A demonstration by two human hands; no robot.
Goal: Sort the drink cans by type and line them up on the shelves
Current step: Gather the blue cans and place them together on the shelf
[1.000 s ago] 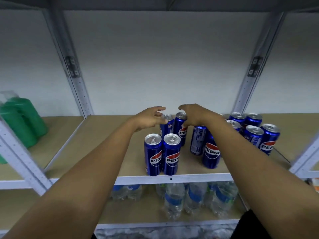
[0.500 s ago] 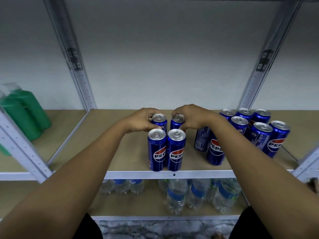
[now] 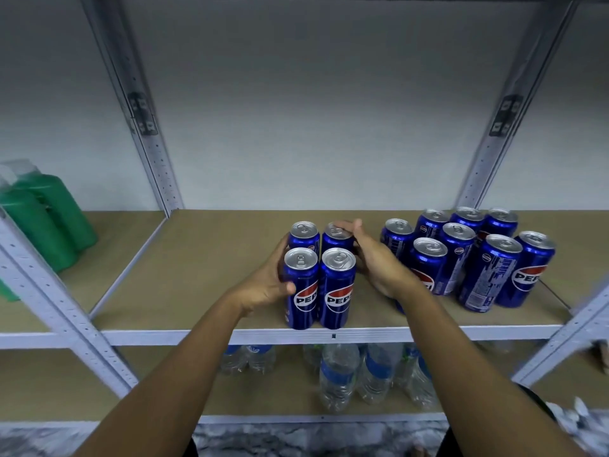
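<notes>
Four blue Pepsi cans stand in a two-by-two block near the front edge of the brown shelf (image 3: 197, 258): front-left can (image 3: 301, 291), front-right can (image 3: 336, 291), back-left can (image 3: 304, 233), back-right can (image 3: 336, 237). My left hand (image 3: 263, 285) cups the block's left side, thumb curled onto the front-left can. My right hand (image 3: 375, 262) lies against the block's right side with fairly straight fingers, fingertips at the back-right can's rim. To the right, a loose cluster of several more Pepsi cans (image 3: 494, 268) stands unaligned.
Green bottles (image 3: 49, 219) stand on the neighbouring shelf at left. Water bottles (image 3: 339, 374) fill the shelf below. Perforated metal uprights (image 3: 145, 127) rise at the back left and back right (image 3: 504, 120). Bare board lies left of the block.
Both hands have slid forward from the two back cans to the sides of the four-can block. The view has tilted down and moved closer, showing the whole cluster at right.
</notes>
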